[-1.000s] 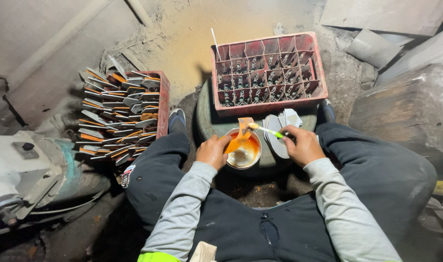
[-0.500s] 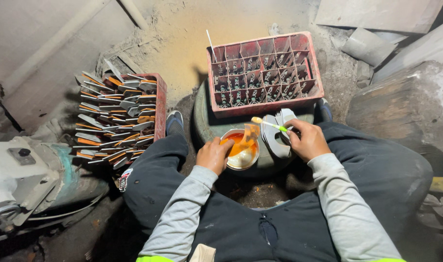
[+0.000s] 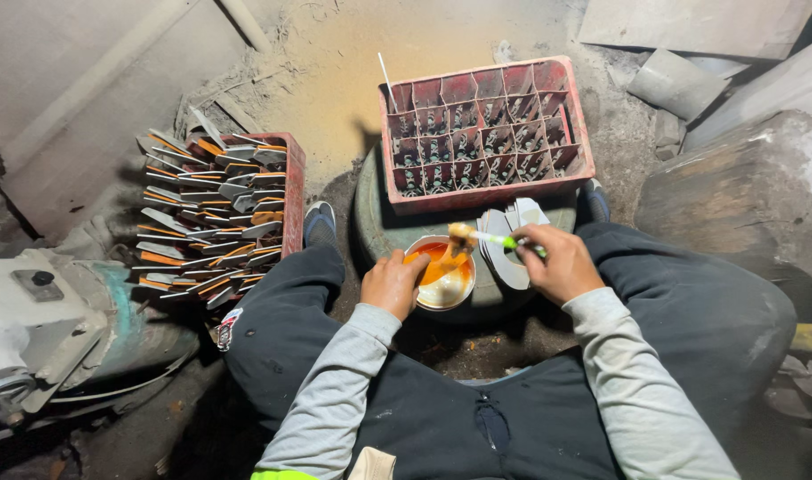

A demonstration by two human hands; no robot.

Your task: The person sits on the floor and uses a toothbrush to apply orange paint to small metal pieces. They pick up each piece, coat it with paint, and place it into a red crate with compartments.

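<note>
Orange paint tin (image 3: 442, 277): your left hand (image 3: 390, 283) grips rim; your right hand (image 3: 557, 263) pinches brush (image 3: 486, 237) above it; red crate (image 3: 486, 133) beyond.

red divided crate (image 3: 490, 133), grey machine (image 3: 41, 320), stone block (image 3: 744, 196)

I sit with both knees spread wide in dark trousers, and my two forearms in grey long sleeves reach forward from the near edge and draw together toward the middle. My left hand (image 3: 393, 283) is curled, knuckles up, fingers wrapped against the near left side of what it steadies. My right hand (image 3: 559, 263) sits a little farther and to the right, fingers closed in a pinch with the thumb on top, wrist bent slightly inward so the grip points left. The hands are near each other but not touching. Both elbows stay tucked near my body.
</note>
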